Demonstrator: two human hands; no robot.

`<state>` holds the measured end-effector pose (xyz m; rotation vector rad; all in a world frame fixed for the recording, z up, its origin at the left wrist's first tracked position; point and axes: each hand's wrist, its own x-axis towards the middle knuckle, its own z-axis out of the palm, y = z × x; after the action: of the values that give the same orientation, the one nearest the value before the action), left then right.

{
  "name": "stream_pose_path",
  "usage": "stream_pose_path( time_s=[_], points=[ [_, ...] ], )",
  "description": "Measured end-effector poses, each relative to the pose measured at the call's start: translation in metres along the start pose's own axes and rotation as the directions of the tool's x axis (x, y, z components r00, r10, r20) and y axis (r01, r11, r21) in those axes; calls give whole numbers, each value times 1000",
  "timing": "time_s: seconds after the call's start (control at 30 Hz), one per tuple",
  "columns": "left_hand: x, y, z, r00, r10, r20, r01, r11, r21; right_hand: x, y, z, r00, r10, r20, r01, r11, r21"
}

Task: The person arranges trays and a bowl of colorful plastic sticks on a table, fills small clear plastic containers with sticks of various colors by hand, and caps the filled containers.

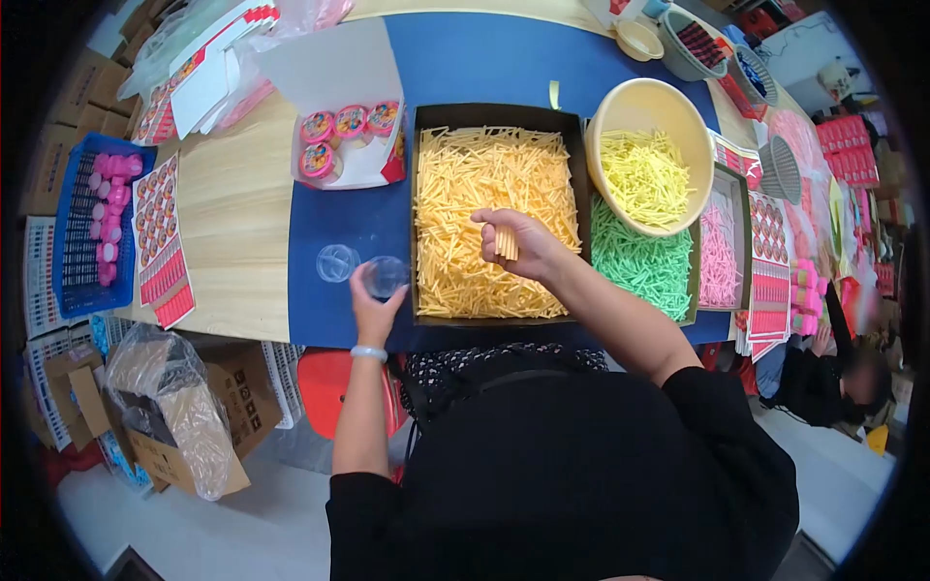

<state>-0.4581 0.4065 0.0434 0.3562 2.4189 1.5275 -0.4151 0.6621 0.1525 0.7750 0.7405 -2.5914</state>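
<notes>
My left hand (373,305) grips a clear plastic cup (386,277) over the blue mat, its fingers round the side. Just left of it another clear round piece (337,262) lies on the mat. Over a black-edged box (419,223) full of pale orange sticks (494,174), my right hand (523,247) is closed on a small bundle of the same sticks (506,242). To the right of that box are green sticks (639,261) and a cream bowl (593,145) of yellow sticks (644,179).
An open white box (339,68) at the back holds several pink-lidded tubs (351,121). Pink sticks (717,257) fill a tray on the right. A blue crate (73,242) stands far left, near sticker sheets (160,223). Another person (823,378) is at the far right.
</notes>
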Motion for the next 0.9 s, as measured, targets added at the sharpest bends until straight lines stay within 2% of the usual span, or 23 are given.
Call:
stream_pose_path(
  time_s=[0.13,0.2,0.23,0.3,0.47,0.63,0.8,0.83,0.9],
  points=[
    [0,108,-22,955,289,-73,-290,957,-4,-23,-10,23,939,-319,-126,334,936,113],
    [14,157,-7,886,458,77,-464,870,166,-33,-16,57,910,-415,-8,414,906,89],
    [17,170,4,880,468,84,-476,865,162,-38,-20,71,904,-428,-10,427,900,91],
    [20,190,23,882,461,99,-465,885,27,-47,-28,86,815,-578,42,571,814,107],
    [23,225,34,884,449,132,-441,893,-87,-54,-39,77,716,-698,25,697,716,36],
    [21,236,34,828,549,118,-553,833,8,-56,-41,71,633,-770,79,768,637,62],
    [18,233,32,848,481,221,-474,876,-88,-62,-49,69,730,-680,69,681,732,1],
    [17,235,31,849,481,219,-474,876,-87,-63,-49,70,731,-678,71,680,733,1],
    [14,244,31,895,393,212,-384,919,-85,-65,-46,74,665,-745,46,746,664,-50]
  ],
)
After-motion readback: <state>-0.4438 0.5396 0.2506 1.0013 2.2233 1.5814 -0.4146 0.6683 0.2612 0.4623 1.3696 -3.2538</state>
